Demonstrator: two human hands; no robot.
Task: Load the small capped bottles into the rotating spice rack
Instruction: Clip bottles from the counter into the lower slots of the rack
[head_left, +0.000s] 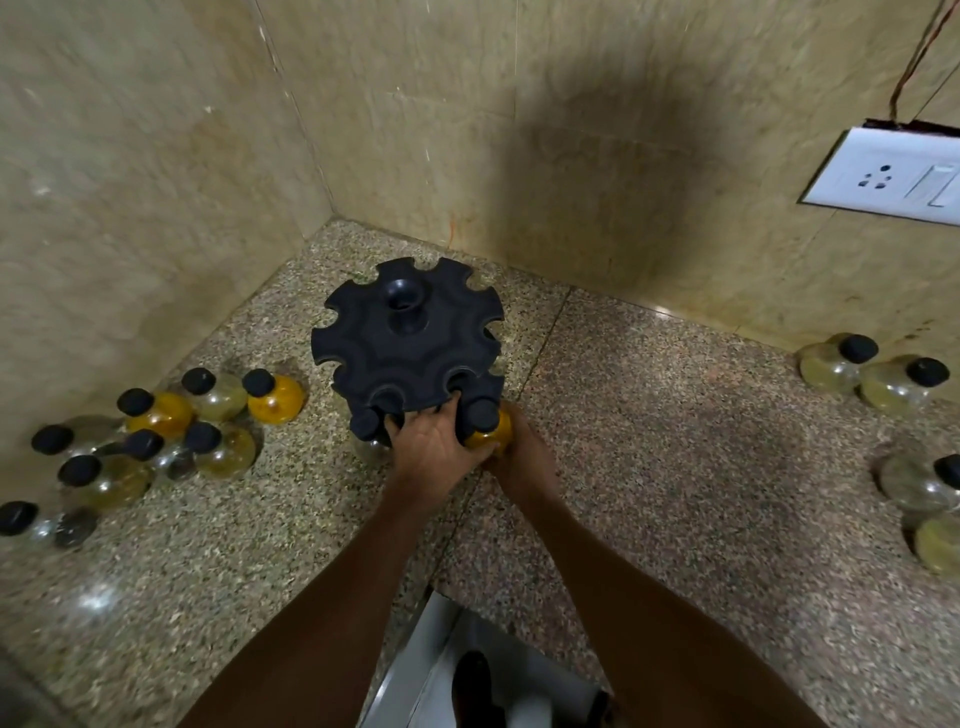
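Note:
The dark rotating spice rack (410, 343) stands on the speckled counter near the wall corner, with notched slots around its rim. My left hand (434, 447) grips the rack's near edge. My right hand (524, 452) holds an orange bottle with a black cap (488, 423) against a slot on the rack's lower tier, just right of my left hand. Another clear capped bottle (366, 431) sits in the lower tier to the left of my left hand. A cluster of several capped bottles (156, 431) lies on the counter at the left.
More capped bottles stand at the far right: a pair by the wall (872, 371) and others at the frame edge (930, 493). A white wall socket (888, 179) is at the upper right. Tiled walls (156, 182) close in the corner behind the rack. The counter's front edge (415, 639) is below.

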